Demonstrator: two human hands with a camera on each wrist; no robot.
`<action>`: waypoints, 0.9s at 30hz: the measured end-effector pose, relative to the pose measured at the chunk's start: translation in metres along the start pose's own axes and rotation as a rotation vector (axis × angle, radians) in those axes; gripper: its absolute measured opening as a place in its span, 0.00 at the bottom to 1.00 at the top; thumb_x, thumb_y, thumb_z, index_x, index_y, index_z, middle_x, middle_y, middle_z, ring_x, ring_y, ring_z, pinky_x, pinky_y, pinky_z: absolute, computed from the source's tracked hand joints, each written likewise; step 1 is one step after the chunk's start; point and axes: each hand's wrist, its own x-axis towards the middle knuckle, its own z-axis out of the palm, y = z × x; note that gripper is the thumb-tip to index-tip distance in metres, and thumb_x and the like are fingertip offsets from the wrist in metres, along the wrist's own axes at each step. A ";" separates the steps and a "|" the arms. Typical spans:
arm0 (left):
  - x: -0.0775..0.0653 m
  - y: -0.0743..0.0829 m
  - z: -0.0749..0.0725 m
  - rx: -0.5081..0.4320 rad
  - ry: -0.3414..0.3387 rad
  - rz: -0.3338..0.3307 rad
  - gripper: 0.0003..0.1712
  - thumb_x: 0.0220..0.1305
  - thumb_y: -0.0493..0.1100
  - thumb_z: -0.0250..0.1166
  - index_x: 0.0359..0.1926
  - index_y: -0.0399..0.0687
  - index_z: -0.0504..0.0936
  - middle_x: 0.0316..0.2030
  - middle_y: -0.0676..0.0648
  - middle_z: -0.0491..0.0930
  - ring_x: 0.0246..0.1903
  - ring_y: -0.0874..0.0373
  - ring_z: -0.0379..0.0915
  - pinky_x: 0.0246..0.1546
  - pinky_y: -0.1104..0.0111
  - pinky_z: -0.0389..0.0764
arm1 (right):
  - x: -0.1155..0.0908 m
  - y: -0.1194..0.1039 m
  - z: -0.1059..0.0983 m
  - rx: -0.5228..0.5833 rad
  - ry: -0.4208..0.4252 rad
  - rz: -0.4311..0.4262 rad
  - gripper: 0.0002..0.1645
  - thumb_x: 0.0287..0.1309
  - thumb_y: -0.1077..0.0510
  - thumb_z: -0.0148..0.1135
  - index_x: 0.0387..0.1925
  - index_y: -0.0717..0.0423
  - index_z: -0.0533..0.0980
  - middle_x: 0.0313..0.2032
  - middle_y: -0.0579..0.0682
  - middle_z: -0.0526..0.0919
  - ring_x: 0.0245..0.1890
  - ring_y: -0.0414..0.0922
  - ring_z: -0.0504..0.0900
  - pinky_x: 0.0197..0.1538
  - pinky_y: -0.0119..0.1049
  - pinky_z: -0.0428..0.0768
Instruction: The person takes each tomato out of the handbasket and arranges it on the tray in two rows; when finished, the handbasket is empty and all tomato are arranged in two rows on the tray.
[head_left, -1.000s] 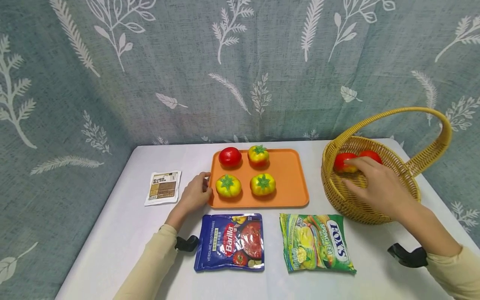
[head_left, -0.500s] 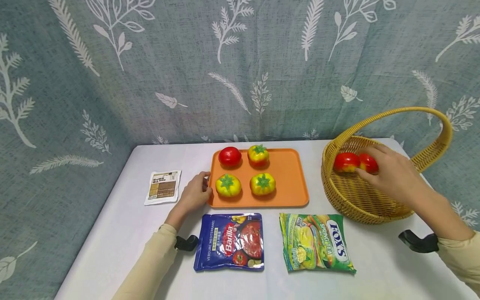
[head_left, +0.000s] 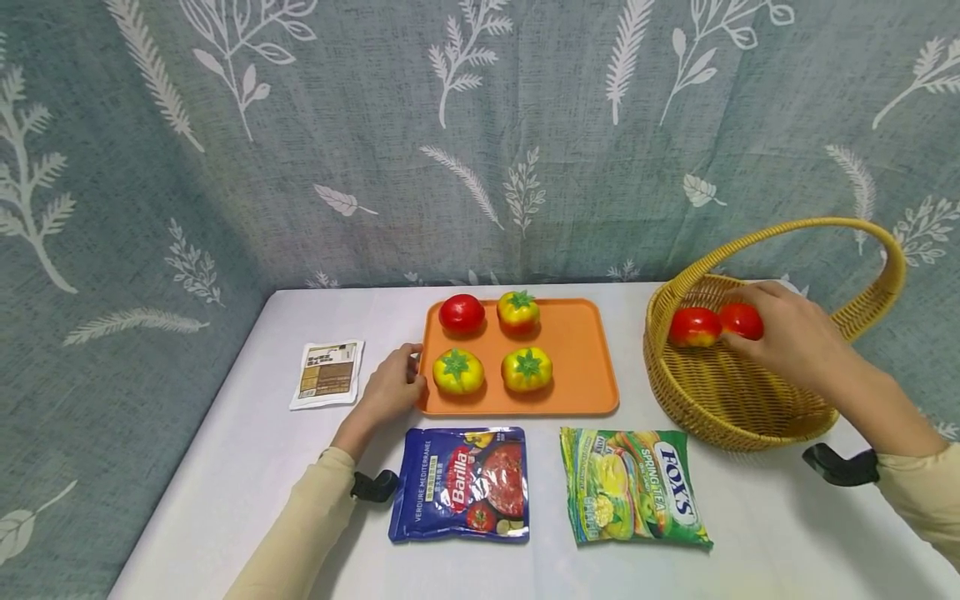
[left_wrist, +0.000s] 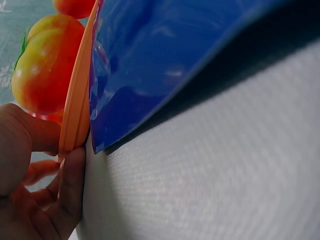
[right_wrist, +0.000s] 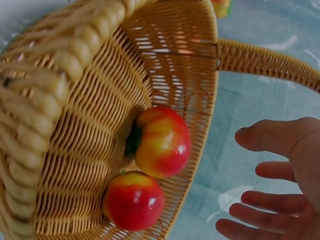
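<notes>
My left hand (head_left: 392,385) grips the left edge of the orange tray (head_left: 581,358), thumb above and fingers below, as the left wrist view shows. On the tray are a red tomato (head_left: 461,315), a yellow-red tomato (head_left: 518,312) and two yellow ones with green tops, a left tomato (head_left: 457,372) and a right tomato (head_left: 527,369). Over the wicker basket (head_left: 678,407) is my right hand (head_left: 791,333), its fingers extended and holding nothing in the right wrist view. Two red-yellow tomatoes lie inside the basket: one tomato (right_wrist: 163,142) beside another tomato (right_wrist: 133,201).
A blue Barilla pouch (head_left: 461,485) lies in front of the tray, with a green candy bag (head_left: 637,486) to its right. Left of my left hand is a small white-and-brown packet (head_left: 327,375). The basket handle (head_left: 795,223) arches high. A patterned curtain (head_left: 360,142) hangs behind the table.
My right hand has moved right within the basket area, away from the left tomato, which is now in fuller view. The left hand and tray stay where they were.
</notes>
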 end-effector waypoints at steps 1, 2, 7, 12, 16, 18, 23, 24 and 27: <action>0.000 0.000 0.000 0.000 0.002 0.000 0.32 0.60 0.34 0.59 0.66 0.33 0.67 0.44 0.39 0.76 0.41 0.47 0.75 0.44 0.55 0.77 | 0.001 0.001 0.000 -0.005 -0.014 0.007 0.34 0.53 0.57 0.74 0.58 0.69 0.73 0.56 0.73 0.71 0.46 0.68 0.77 0.41 0.64 0.78; 0.000 0.000 0.000 0.000 0.003 -0.004 0.32 0.61 0.34 0.59 0.67 0.34 0.68 0.44 0.40 0.76 0.41 0.47 0.75 0.44 0.56 0.77 | 0.003 0.003 0.000 -0.010 -0.028 0.014 0.34 0.53 0.57 0.74 0.58 0.69 0.72 0.56 0.74 0.71 0.47 0.69 0.76 0.43 0.66 0.77; 0.000 -0.001 0.000 -0.004 0.007 -0.002 0.32 0.60 0.33 0.59 0.66 0.33 0.67 0.44 0.39 0.76 0.41 0.47 0.75 0.44 0.55 0.77 | 0.011 0.011 0.000 -0.013 -0.084 0.048 0.38 0.54 0.57 0.72 0.61 0.73 0.69 0.57 0.76 0.70 0.52 0.74 0.71 0.50 0.70 0.70; 0.000 -0.001 0.000 -0.001 0.010 0.011 0.31 0.60 0.33 0.59 0.66 0.33 0.68 0.44 0.39 0.77 0.41 0.47 0.75 0.43 0.55 0.77 | 0.016 0.018 0.000 0.000 -0.111 0.068 0.38 0.56 0.56 0.71 0.63 0.71 0.69 0.57 0.75 0.70 0.53 0.74 0.71 0.49 0.69 0.70; 0.000 -0.001 0.001 0.001 0.004 0.000 0.31 0.61 0.34 0.59 0.66 0.34 0.68 0.45 0.39 0.76 0.41 0.48 0.75 0.44 0.56 0.77 | 0.022 0.024 0.001 0.007 -0.155 0.079 0.39 0.57 0.55 0.70 0.63 0.72 0.67 0.56 0.75 0.71 0.54 0.74 0.69 0.51 0.70 0.69; 0.001 -0.001 0.001 0.003 -0.001 -0.008 0.31 0.62 0.34 0.59 0.67 0.34 0.67 0.45 0.39 0.76 0.41 0.48 0.75 0.44 0.56 0.78 | 0.025 0.027 0.002 0.005 -0.179 0.083 0.39 0.57 0.54 0.70 0.63 0.73 0.67 0.55 0.75 0.72 0.54 0.74 0.69 0.52 0.70 0.68; 0.000 0.000 0.000 -0.001 -0.005 -0.020 0.32 0.62 0.34 0.59 0.67 0.35 0.67 0.45 0.40 0.76 0.41 0.48 0.74 0.44 0.57 0.78 | 0.037 0.036 0.005 0.003 -0.213 0.072 0.38 0.55 0.55 0.72 0.60 0.76 0.69 0.52 0.76 0.75 0.50 0.72 0.73 0.48 0.67 0.72; 0.000 -0.001 0.000 -0.003 -0.004 -0.019 0.32 0.62 0.34 0.59 0.67 0.35 0.67 0.45 0.40 0.76 0.41 0.48 0.74 0.44 0.57 0.78 | 0.040 0.038 0.005 0.000 -0.217 0.070 0.38 0.54 0.56 0.72 0.59 0.76 0.70 0.51 0.76 0.76 0.49 0.71 0.74 0.47 0.67 0.73; 0.001 -0.001 0.001 -0.005 -0.001 -0.016 0.32 0.62 0.34 0.59 0.67 0.35 0.67 0.45 0.40 0.76 0.41 0.48 0.74 0.44 0.56 0.77 | 0.046 0.043 0.004 -0.009 -0.241 0.082 0.38 0.54 0.55 0.73 0.58 0.76 0.70 0.50 0.75 0.76 0.47 0.70 0.75 0.46 0.66 0.74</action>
